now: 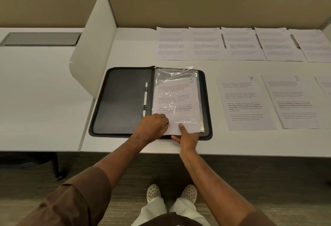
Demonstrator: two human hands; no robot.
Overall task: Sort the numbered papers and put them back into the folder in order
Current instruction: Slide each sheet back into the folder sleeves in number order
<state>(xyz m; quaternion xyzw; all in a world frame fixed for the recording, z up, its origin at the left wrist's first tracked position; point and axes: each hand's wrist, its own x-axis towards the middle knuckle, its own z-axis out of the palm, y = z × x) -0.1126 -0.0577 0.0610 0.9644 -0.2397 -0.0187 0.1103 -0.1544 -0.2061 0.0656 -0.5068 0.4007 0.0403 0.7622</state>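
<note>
A black zip folder [123, 100] lies open on the white desk. On its right half sits a clear plastic sleeve [176, 73] with the paper marked 1 [176, 98] partly inside it; the paper's lower edge sticks out. My left hand [154, 123] has its fingers curled at the sleeve's lower left corner. My right hand [186, 136] pinches the lower edge of paper 1, thumb on top. Papers 2 [172, 43] and 3 [206, 44] lie in a back row with others. Papers 7 [245, 102] and 8 [292, 100] lie to the right.
A white pen [145, 98] is clipped along the folder's spine. A white divider panel [93, 50] stands left of the folder. More sheets [279, 45] run along the back row to the right edge. The desk's front edge is just below my hands.
</note>
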